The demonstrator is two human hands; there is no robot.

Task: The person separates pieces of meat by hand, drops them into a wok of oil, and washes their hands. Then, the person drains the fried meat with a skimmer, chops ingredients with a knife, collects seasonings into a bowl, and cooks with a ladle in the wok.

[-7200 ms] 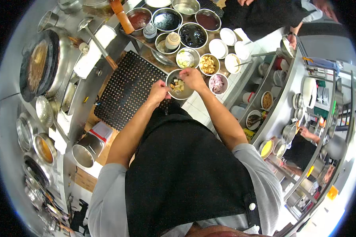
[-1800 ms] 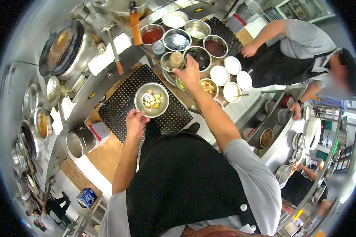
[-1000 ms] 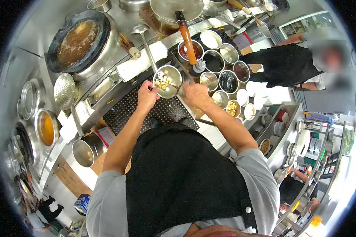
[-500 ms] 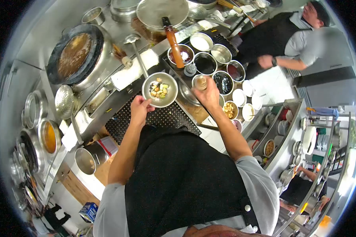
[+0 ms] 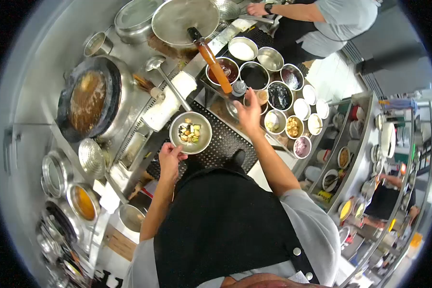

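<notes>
My left hand [image 5: 171, 158] grips the near-left rim of a small metal bowl [image 5: 206, 132] between thumb and fingers. Chopped vegetables [image 5: 189, 133], pale and green with some dark bits, lie in the bowl. My right hand [image 5: 248, 115] is held with fingers apart and nothing in it, beside a small jar with a beige top [image 5: 262, 96]. The jar stands among metal seasoning pots, close to a pot of dark glossy sauce [image 5: 279, 95] and a grey-capped bottle [image 5: 239, 88].
On the left, a wok [image 5: 87, 103] holds brown liquid. A ladle [image 5: 170, 82] leans near a folded white cloth [image 5: 170, 103]. A wooden-handled pan [image 5: 185, 21] sits at the back. A co-worker's arm [image 5: 297, 12] reaches in at upper right. Shelving [image 5: 360, 144] stands right.
My right hand has let go of the small jar and its fingers have spread. My left hand still holds the bowl. The co-worker has turned and now reaches toward the stove.
</notes>
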